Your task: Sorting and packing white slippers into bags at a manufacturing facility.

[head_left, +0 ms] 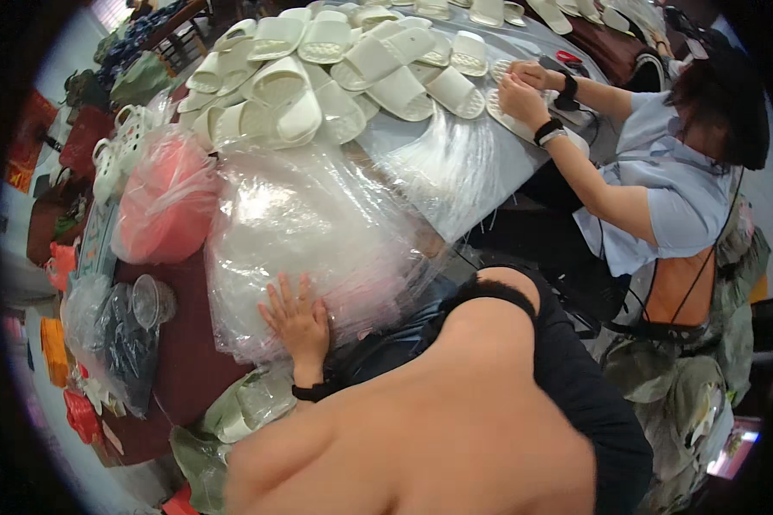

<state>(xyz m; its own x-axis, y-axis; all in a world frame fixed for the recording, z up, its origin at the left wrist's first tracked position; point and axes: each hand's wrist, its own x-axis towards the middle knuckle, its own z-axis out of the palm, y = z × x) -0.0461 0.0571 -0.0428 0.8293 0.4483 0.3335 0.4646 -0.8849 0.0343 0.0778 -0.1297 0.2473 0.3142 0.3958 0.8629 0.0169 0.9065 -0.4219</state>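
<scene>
Using the big stack of clear bags (318,240) as your landmark, here is how things lay from left to right. Far left of the stack, at the table's (180,360) near edge, lay a dark bag (124,343) with a clear cup (150,300) on it. Just left of the stack and touching it sat a pink bundle (163,210) wrapped in clear film. Behind the stack was a heap of white slippers (318,77), some of them resting against its far edge.

Your left hand (299,322) lay flat on the stack's near edge, palm down, fingers (279,296) spread wide and pressing the plastic, gripping nothing. A dark band (309,392) circled that wrist. Just below the stack, by your wrist, lay a pale green slipper in a bag (249,408).

Your right hand was not in view; a bare arm (421,429) and dark clothing filled the lower middle, so I cannot tell how its fingers stood.

Right of the stack, a thinner fan of clear bags (455,172) spread over the table. Far right, well apart from the stack, a co-worker in a blue shirt (670,189) had both hands (524,90) on a white slipper.
</scene>
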